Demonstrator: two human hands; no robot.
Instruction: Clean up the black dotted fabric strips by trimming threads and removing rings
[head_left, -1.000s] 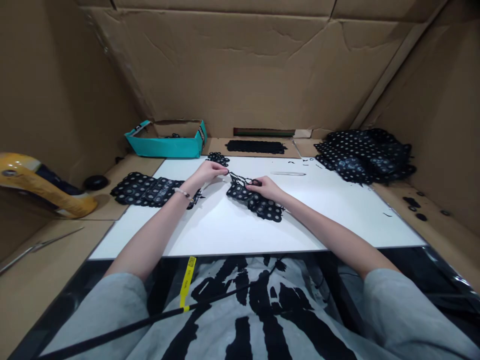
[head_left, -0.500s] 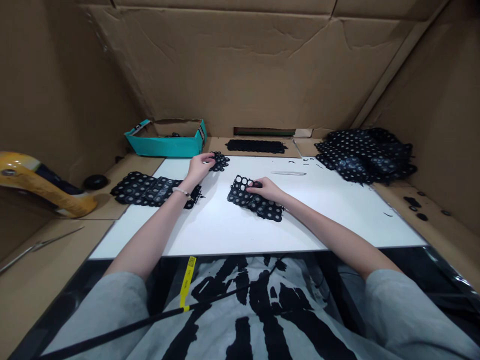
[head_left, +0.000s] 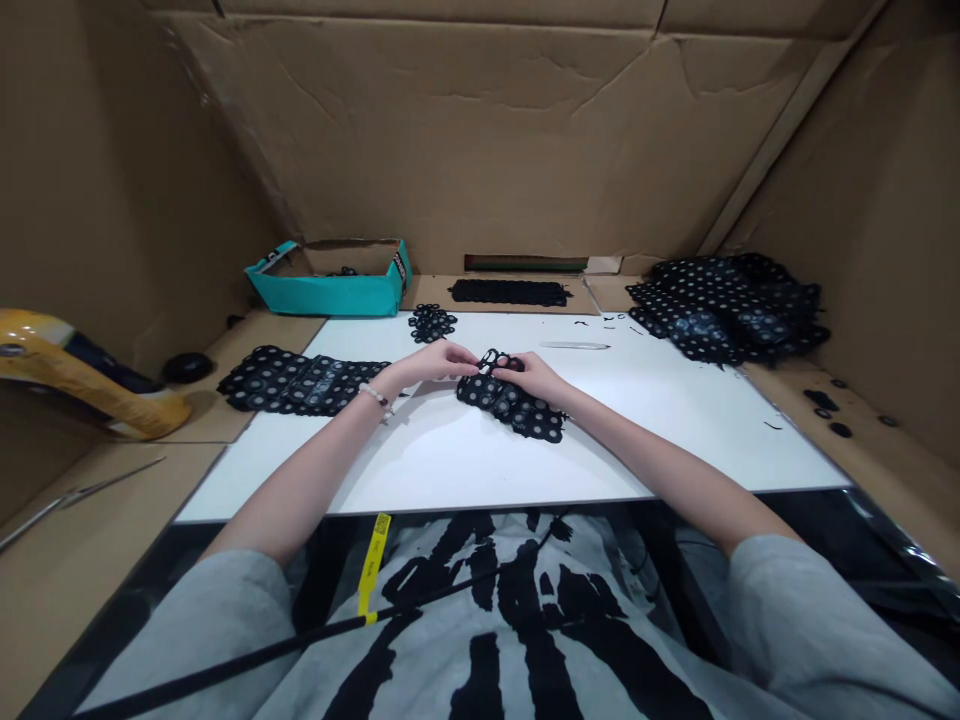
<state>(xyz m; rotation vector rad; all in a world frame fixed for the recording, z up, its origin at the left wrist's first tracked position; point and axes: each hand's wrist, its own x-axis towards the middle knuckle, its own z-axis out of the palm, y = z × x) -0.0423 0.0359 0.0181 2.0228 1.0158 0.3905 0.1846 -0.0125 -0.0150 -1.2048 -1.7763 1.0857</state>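
Note:
A piece of black circular-mesh lace (head_left: 510,405) lies in the middle of the white board (head_left: 637,445). My right hand (head_left: 525,375) pinches its far end. My left hand (head_left: 435,362) reaches across from the left, and its fingertips meet the same end, partly hiding it. A small cluster of black lace rings (head_left: 431,322) lies just beyond my left hand, and a longer black lace strip (head_left: 300,382) lies under and beyond my left wrist.
A large heap of dotted black lace (head_left: 727,310) sits at right. A teal box (head_left: 322,295) and a dark lace strip (head_left: 510,292) stand at the back. A pale flat strip (head_left: 574,345) lies on the board. Cardboard walls surround the area, and a yellow object (head_left: 82,385) sits at left.
My left hand has moved right, away from the small ring cluster, to the lace piece under my right hand. The loose end of that piece is now gathered between both hands.

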